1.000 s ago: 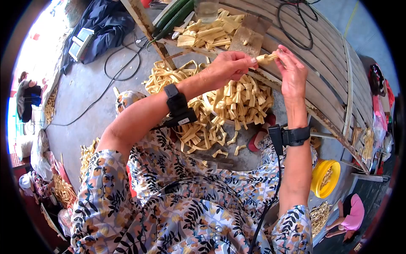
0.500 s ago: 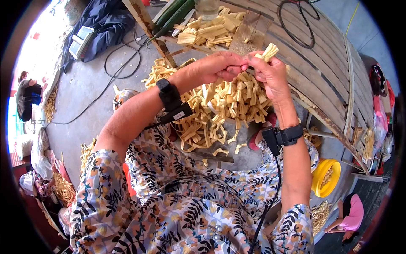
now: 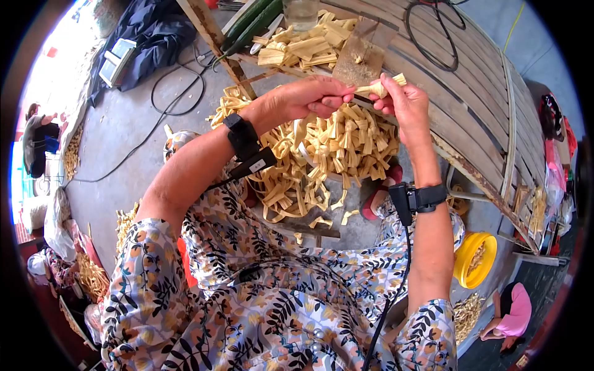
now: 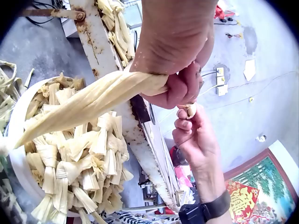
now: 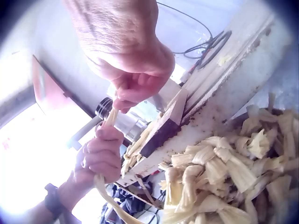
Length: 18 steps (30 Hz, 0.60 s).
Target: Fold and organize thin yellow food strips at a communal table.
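Between the two hands stretches a pale yellow strip [image 3: 373, 91] of flat, fibrous material with a bunched, knot-like part. My right hand [image 3: 408, 108] pinches that part between thumb and fingers, a short fanned end poking out above. The left hand [image 3: 312, 99], fingers curled, grips the strip on the other side. In the left wrist view a long, twisted tail of the strip [image 4: 88, 102] trails from the left hand. Below the hands, a heap of similar knotted pieces [image 3: 352, 142] fills a white tub [image 4: 18, 126].
A slatted wooden table [image 3: 470, 105] with a rusty edge lies ahead. On it are a small board [image 3: 365, 52], flat yellow pieces [image 3: 309, 46], cucumbers [image 3: 250, 28], a glass jar [image 3: 301, 13] and a black cable [image 3: 455, 55]. A yellow bucket [image 3: 492, 260] stands at right.
Both hands have come together and then drawn slightly apart. My right hand has turned from straighter fingertips to a curled pinch at the knot; the left has shifted a little left.
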Each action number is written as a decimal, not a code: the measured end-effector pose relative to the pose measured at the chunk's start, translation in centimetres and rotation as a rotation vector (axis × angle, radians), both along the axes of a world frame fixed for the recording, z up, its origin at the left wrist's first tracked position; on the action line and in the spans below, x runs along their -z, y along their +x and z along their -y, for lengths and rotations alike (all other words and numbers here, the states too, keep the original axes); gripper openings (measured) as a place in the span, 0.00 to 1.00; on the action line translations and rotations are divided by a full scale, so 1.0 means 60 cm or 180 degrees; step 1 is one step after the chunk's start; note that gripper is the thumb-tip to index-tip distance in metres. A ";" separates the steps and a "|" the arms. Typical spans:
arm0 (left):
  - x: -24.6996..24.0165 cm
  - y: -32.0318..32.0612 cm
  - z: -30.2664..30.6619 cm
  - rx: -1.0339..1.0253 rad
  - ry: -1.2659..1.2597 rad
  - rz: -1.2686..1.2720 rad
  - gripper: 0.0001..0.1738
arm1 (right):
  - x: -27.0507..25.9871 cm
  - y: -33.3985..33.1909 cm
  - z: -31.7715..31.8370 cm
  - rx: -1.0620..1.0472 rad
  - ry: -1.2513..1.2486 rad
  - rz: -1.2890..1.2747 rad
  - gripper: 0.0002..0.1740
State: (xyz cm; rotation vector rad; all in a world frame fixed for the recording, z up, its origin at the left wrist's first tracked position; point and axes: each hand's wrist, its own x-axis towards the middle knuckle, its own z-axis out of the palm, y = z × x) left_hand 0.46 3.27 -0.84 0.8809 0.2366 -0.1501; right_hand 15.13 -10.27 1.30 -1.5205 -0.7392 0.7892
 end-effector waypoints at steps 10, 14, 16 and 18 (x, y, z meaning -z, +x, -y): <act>-0.002 0.002 -0.003 0.0072 0.0183 0.0085 0.14 | -0.009 0.000 0.001 0.0274 -0.0239 0.0021 0.18; -0.018 0.008 -0.009 -0.0117 0.0855 0.0161 0.14 | -0.014 0.008 -0.011 0.0401 -0.0138 -0.0006 0.17; -0.034 0.013 -0.012 -0.0354 0.1647 0.0241 0.12 | -0.013 0.019 -0.019 0.0541 -0.0076 -0.0032 0.17; -0.026 0.030 -0.038 -0.0591 0.2902 0.0574 0.11 | -0.012 0.037 -0.031 0.0682 0.0142 -0.0026 0.17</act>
